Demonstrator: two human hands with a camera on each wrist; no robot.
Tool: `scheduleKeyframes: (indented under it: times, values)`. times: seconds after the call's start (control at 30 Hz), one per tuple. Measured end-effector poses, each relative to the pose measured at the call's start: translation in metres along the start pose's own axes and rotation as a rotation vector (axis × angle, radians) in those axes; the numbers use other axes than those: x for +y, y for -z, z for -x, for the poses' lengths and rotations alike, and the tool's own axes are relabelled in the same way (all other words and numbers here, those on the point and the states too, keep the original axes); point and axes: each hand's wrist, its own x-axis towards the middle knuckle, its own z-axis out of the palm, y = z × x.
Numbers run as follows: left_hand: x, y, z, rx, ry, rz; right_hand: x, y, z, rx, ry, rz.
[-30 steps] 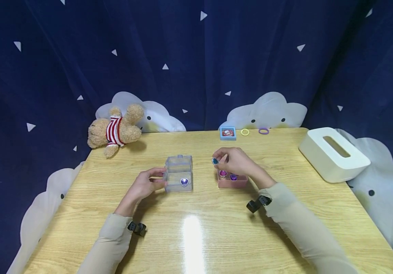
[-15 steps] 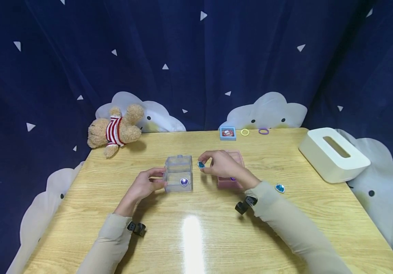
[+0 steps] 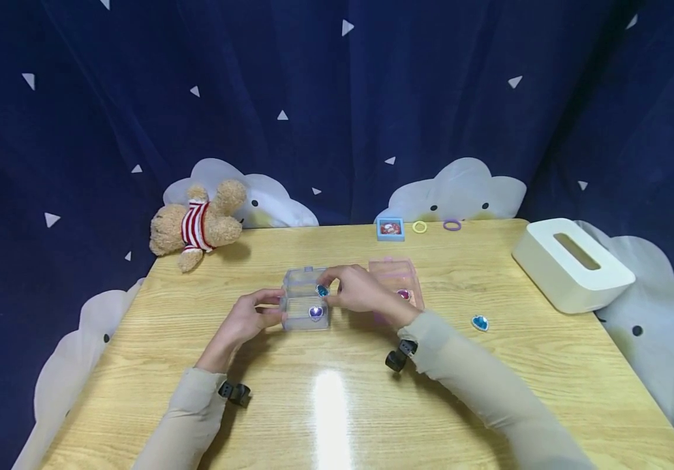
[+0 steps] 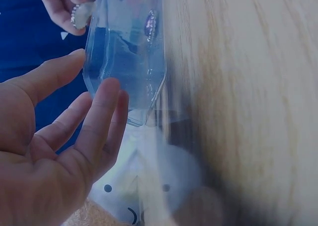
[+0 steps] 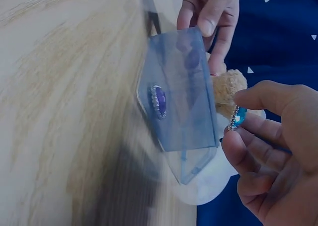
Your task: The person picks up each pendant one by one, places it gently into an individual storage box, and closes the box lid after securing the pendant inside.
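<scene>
In the head view a clear lidded box (image 3: 307,320) stands with its lid up on the table. A purple heart-shaped gem (image 3: 316,313) with a beaded rim lies inside. My left hand (image 3: 251,313) rests its fairly straight fingers against the box's left side. Above the box's right edge, my right hand (image 3: 357,287) pinches a blue gem (image 5: 239,117) between thumb and fingertips. Behind that forearm a pink box (image 3: 392,266), lid up, is partly hidden. A red-pink gem (image 3: 404,294) shows inside it.
Another blue gem (image 3: 480,322) lies on the table at right. A teddy bear (image 3: 196,225) lies at back left. Along the back edge are a blue-framed square (image 3: 391,229), a yellow ring (image 3: 419,226) and a purple ring (image 3: 451,225). A white tissue box (image 3: 571,261) stands at far right.
My right hand has carried the blue gem left, from over the pink box to the clear box. Its forearm now uncovers the other blue gem at right. My left hand has stayed put.
</scene>
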Motion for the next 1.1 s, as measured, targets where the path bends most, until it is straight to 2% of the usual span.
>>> scheduleKeyframes:
  times: [0.27,0.43,0.9,1.1]
  values:
    - [-0.002,0.0,0.0,-0.001,-0.001,-0.018,-0.002,-0.014,-0.007,-0.02,0.023,0.069]
    - [-0.002,0.0,0.001,0.019,-0.021,-0.023,-0.006,-0.018,-0.01,-0.023,0.025,0.072]
    - [0.0,0.001,0.001,0.01,-0.013,-0.005,-0.01,-0.028,-0.019,-0.052,-0.053,0.132]
    - [-0.001,0.001,0.001,0.014,-0.015,-0.024,-0.012,-0.031,-0.02,-0.08,-0.086,0.14]
